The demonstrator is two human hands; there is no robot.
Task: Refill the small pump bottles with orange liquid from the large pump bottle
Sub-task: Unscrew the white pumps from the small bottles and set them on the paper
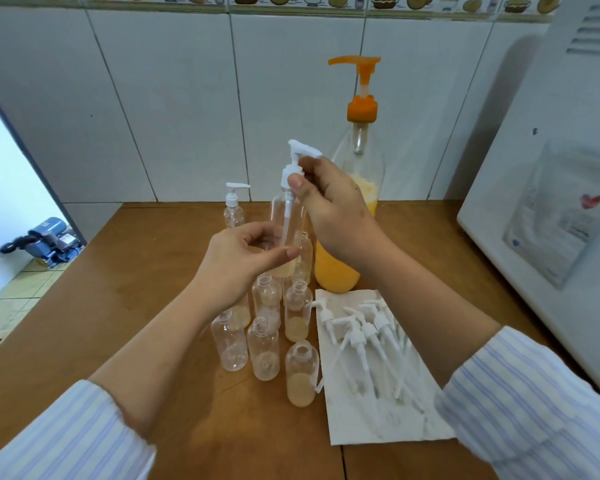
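Small pump bottle (286,237) gripped by left hand (246,261) above worktop (153,271) | white pump head (297,164) pinched by right hand (329,206), tube half inside | risk: open bottles (267,344) below toppled by a slip

The left hand (243,258) covers most of a small clear bottle (286,230), its base out of sight. The right hand (329,209) screens the middle of the large pump bottle (336,271) — the liquid's level behind it cannot be read. Both striped sleeves (534,403) run off the bottom edge. A white appliance (551,168) is cut at right; its label's print is too small to read.
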